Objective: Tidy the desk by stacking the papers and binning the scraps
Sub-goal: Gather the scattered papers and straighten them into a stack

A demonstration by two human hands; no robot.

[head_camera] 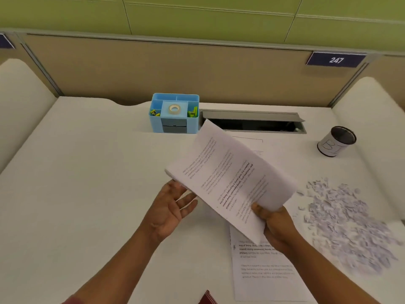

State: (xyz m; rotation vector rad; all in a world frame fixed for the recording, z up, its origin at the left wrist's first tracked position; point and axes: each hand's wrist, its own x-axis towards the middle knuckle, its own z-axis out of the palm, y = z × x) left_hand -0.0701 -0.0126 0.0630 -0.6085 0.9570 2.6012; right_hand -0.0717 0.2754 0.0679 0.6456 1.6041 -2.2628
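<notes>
Our right hand (276,224) pinches the lifted papers (230,181); our left hand (173,207) is spread beneath their edge. We should square the edges before laying them on the sheet (265,270) below.

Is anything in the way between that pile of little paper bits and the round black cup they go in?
Nothing visible. Only bare white desk lies between the pile of torn white paper scraps and the black mesh cup with a white label behind it.
</notes>
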